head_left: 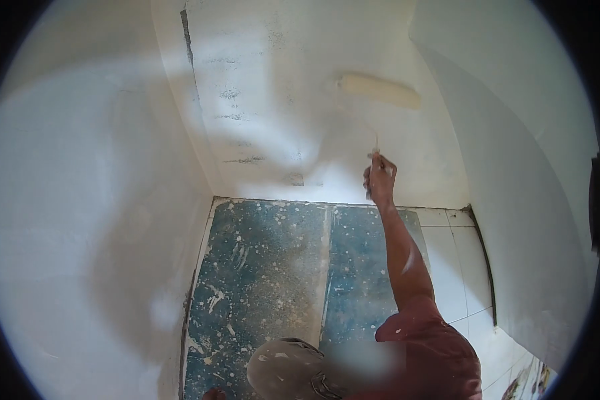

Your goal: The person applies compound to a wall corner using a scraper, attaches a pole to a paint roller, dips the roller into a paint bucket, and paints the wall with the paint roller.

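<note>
My right hand (381, 177) is closed around the handle of a paint roller (380, 91), with the arm stretched forward. The roller's long, pale cream sleeve is slightly blurred and lies against the white wall (353, 153) in front of me, tilted down to the right. A thin wire frame joins sleeve and handle. Dark scuffs and streaks mark the wall left of the roller. My left hand is out of sight. White paint smears show on my right forearm.
Paint-spattered blue sheeting (267, 267) covers much of the floor, with white tiles (447, 250) at the right. White walls stand on the left (67, 220) and right (533, 193). My grey-clad knee (283, 367) is at the bottom. A dark object (595, 203) sits at the right edge.
</note>
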`<state>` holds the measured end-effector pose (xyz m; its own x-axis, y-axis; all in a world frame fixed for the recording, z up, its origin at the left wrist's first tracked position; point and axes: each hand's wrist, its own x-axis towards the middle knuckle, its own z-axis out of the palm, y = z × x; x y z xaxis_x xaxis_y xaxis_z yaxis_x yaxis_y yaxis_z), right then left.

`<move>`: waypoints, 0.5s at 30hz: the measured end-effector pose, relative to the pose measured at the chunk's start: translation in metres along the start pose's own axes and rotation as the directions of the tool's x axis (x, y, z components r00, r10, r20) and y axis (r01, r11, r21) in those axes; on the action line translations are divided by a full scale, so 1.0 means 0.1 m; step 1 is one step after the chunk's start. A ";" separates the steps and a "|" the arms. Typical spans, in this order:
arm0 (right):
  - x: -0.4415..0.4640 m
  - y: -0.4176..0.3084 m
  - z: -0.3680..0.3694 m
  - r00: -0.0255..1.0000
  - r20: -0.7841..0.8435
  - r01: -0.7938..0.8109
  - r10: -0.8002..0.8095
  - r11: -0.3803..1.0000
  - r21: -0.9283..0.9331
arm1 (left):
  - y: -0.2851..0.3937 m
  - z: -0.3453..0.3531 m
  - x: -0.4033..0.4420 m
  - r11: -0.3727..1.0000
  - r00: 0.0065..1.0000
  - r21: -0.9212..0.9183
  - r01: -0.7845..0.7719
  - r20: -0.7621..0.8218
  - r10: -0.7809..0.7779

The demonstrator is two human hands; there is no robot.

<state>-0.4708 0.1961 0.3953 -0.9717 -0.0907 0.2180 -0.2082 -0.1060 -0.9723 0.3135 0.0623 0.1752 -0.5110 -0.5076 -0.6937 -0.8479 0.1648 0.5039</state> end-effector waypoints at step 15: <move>-0.92 1.71 0.65 0.952 -0.048 -0.303 0.302 0.953 -0.017 | -0.27 0.24 0.08 0.990 0.970 -0.080 -0.114 -0.226 0.094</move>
<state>-0.4098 0.1219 0.2148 -0.9934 -0.0705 -0.0903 0.0943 -0.0564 -0.9939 0.3287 0.0746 0.1439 -0.5431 -0.6675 -0.5094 -0.7697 0.1534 0.6197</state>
